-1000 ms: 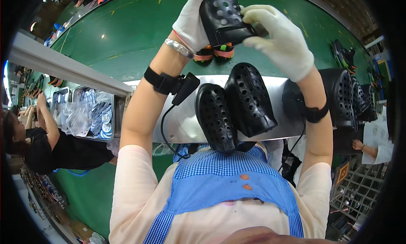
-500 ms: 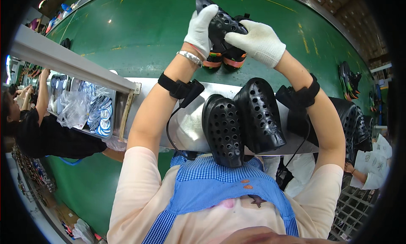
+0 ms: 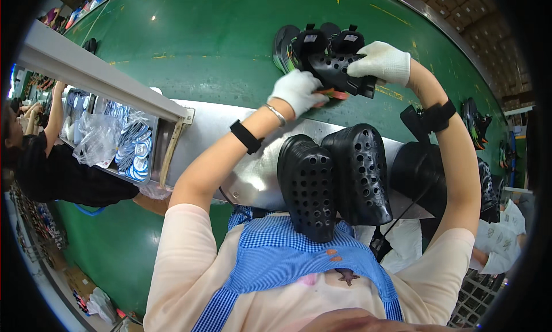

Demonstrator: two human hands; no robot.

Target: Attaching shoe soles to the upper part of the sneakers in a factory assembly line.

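My right hand point(image 3: 384, 64), in a white knit glove, grips a black perforated shoe last point(image 3: 333, 72) and holds it low over a pair of dark sports shoes. My gloved left hand point(image 3: 296, 93) is closed at the orange heel end of one shoe point(image 3: 334, 94); its fingertips are partly hidden. The other shoe point(image 3: 283, 47) of the pair, with green trim, lies just beyond it on the green surface. Two more perforated lasts, a left one point(image 3: 307, 188) and a right one point(image 3: 361, 174), rest side by side at the metal ledge's near edge, close to my apron.
A metal ledge point(image 3: 230, 179) runs in front of me, with further black lasts point(image 3: 417, 168) on its right. At the left are a grey rail point(image 3: 103, 73) and a tray point(image 3: 150, 154) of blue-white pieces beside a co-worker. More shoes point(image 3: 474, 122) lie at the far right.
The raised last has come down toward the shoes in my right hand, which moved right. My left hand has let go of the last and moved down to a shoe's heel.
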